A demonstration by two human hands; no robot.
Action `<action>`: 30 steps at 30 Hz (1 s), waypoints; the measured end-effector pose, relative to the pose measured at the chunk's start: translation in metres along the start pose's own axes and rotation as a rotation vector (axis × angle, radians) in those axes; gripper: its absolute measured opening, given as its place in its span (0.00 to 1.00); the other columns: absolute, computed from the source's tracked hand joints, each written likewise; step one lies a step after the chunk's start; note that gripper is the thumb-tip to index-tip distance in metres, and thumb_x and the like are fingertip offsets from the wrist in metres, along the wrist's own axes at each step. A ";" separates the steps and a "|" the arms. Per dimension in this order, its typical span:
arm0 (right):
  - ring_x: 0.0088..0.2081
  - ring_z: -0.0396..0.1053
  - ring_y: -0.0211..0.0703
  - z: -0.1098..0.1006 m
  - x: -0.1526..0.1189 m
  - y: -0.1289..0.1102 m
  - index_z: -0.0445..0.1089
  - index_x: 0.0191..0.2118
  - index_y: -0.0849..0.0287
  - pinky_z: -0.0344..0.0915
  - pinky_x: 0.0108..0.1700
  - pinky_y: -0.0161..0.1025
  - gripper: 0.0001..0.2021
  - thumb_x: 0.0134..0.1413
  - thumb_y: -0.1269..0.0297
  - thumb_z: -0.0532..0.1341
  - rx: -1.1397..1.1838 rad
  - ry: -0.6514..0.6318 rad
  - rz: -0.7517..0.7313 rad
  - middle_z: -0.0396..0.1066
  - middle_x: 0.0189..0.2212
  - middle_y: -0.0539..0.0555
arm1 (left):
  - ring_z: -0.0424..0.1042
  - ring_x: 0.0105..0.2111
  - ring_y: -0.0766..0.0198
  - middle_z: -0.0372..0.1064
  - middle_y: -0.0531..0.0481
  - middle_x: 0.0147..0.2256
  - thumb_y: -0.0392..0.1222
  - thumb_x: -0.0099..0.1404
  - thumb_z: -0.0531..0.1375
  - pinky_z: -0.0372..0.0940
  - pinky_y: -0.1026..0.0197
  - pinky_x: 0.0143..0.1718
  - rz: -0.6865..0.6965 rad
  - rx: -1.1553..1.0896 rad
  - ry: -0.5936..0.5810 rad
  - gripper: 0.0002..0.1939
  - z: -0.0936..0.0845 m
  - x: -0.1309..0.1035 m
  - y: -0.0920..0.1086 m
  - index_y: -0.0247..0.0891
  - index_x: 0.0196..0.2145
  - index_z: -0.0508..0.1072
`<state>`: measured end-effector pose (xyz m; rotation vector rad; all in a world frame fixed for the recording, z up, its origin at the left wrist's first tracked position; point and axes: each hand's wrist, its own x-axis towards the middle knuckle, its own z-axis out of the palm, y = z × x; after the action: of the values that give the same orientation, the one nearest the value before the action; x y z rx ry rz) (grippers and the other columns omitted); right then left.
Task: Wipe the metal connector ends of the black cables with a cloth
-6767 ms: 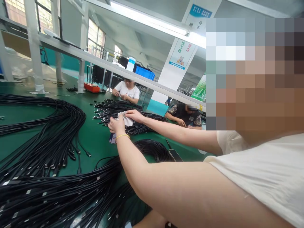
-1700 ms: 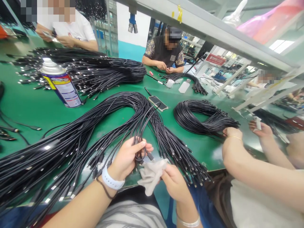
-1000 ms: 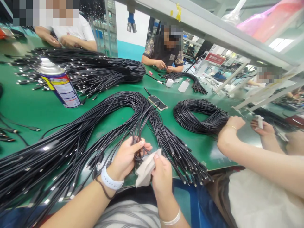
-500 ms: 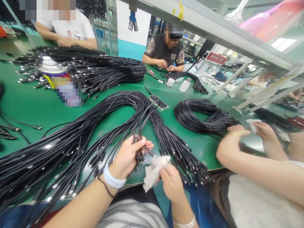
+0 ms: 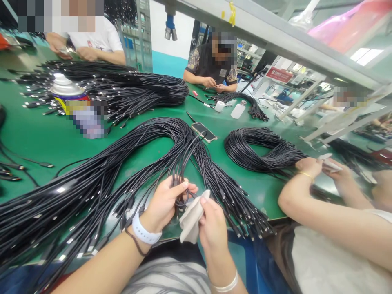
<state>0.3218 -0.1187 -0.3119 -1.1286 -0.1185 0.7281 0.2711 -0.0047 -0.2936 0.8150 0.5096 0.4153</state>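
My left hand (image 5: 167, 200) is closed round several black cables (image 5: 183, 163), whose looped ends and connectors show by its fingers. Pinched in my right hand (image 5: 213, 222) is a white cloth (image 5: 191, 218), lying against a connector at my left fingertips; the cloth hides that connector's tip. A big bundle of black cables (image 5: 101, 163) arches over the green table (image 5: 211, 110) behind and to the left of my hands. Its right-hand branch (image 5: 220, 179) runs down past my right hand, with the metal plugs at the table's front edge.
A coiled cable bundle (image 5: 241, 151) lies right of a phone (image 5: 204, 132). Farther back are a spray can (image 5: 69, 92), another cable pile (image 5: 147, 87) and a small bottle (image 5: 238, 110). A person's arms (image 5: 321, 200) reach in from the right; two people sit opposite.
My right hand has moved slightly up and left, bringing the cloth over the connector end. My left hand has hardly moved. Opposite at left, the person's hands have come apart.
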 end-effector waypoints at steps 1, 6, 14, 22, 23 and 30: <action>0.17 0.42 0.29 0.001 0.000 0.000 0.68 0.25 0.62 0.44 0.19 0.28 0.13 0.49 0.57 0.64 0.029 0.019 -0.002 0.53 0.15 0.42 | 0.75 0.33 0.62 0.75 0.46 0.31 0.38 0.58 0.65 0.68 0.64 0.34 0.001 0.005 -0.003 0.09 0.000 0.000 0.000 0.34 0.34 0.68; 0.17 0.46 0.29 -0.002 -0.005 -0.003 0.67 0.26 0.62 0.45 0.19 0.29 0.15 0.51 0.55 0.64 -0.124 -0.154 -0.025 0.55 0.14 0.43 | 0.75 0.32 0.62 0.75 0.46 0.30 0.38 0.57 0.65 0.69 0.63 0.35 -0.010 -0.016 0.027 0.10 -0.001 0.000 0.001 0.34 0.34 0.68; 0.16 0.51 0.31 -0.007 -0.009 0.005 0.63 0.25 0.60 0.46 0.19 0.29 0.18 0.56 0.50 0.59 -0.306 -0.241 0.043 0.58 0.13 0.44 | 0.75 0.31 0.62 0.75 0.46 0.30 0.37 0.58 0.65 0.70 0.61 0.36 -0.012 -0.028 0.028 0.09 0.002 -0.001 0.003 0.34 0.34 0.68; 0.16 0.45 0.29 -0.004 0.000 0.004 0.67 0.27 0.61 0.41 0.17 0.29 0.13 0.49 0.56 0.64 -0.046 0.028 -0.044 0.53 0.16 0.42 | 0.75 0.33 0.62 0.75 0.45 0.31 0.37 0.58 0.64 0.68 0.65 0.33 -0.026 0.001 0.003 0.09 -0.001 -0.002 0.002 0.34 0.34 0.68; 0.16 0.45 0.29 -0.004 -0.001 0.001 0.66 0.26 0.61 0.41 0.17 0.29 0.13 0.50 0.56 0.63 -0.086 -0.031 -0.025 0.53 0.15 0.42 | 0.75 0.33 0.62 0.75 0.45 0.31 0.37 0.58 0.64 0.69 0.64 0.33 -0.025 -0.003 0.010 0.09 -0.001 -0.002 0.002 0.34 0.34 0.68; 0.13 0.48 0.30 -0.009 -0.009 0.003 0.60 0.19 0.59 0.44 0.17 0.31 0.18 0.57 0.56 0.57 -0.379 -0.313 0.040 0.56 0.09 0.44 | 0.75 0.32 0.61 0.75 0.46 0.31 0.38 0.58 0.64 0.70 0.60 0.37 -0.029 -0.020 0.002 0.09 -0.001 -0.001 0.002 0.34 0.34 0.68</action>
<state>0.3173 -0.1301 -0.3162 -1.3709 -0.5165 0.9402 0.2691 -0.0035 -0.2925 0.7867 0.5176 0.3936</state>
